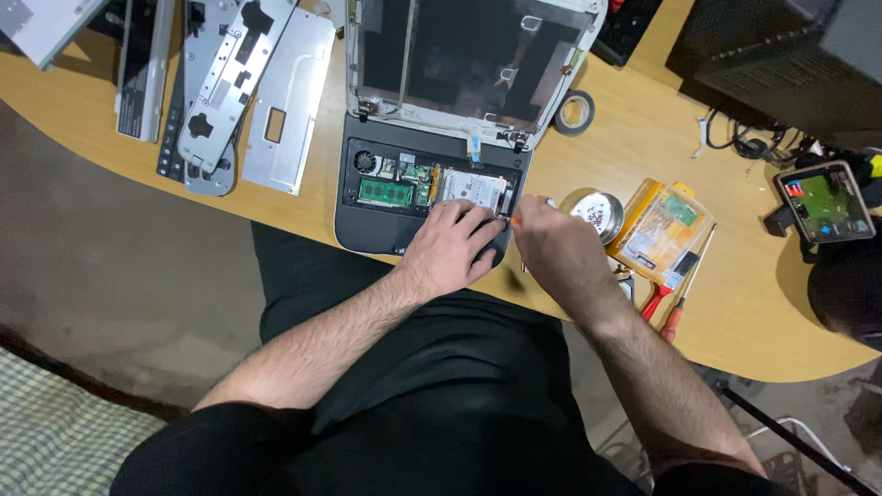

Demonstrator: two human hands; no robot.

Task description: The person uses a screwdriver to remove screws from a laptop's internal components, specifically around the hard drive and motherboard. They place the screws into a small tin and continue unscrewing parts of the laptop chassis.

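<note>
Two hands over opened laptop base [367,234], table centre. Left hand [455,243] lies flat, steadying silver drive [473,190]. Right hand [551,243] pinches orange-handled screwdriver [511,220], tip at drive's edge. Screw dish [597,213] at 3 o'clock, within reach; removed panels [243,92] at 10.

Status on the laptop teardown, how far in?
Done: the laptop is open, and removed metal panels lie on the desk. In hand: left hand rests by the hard drive; right hand holds a small tool there. Left: drive and green memory module are in place.
</note>
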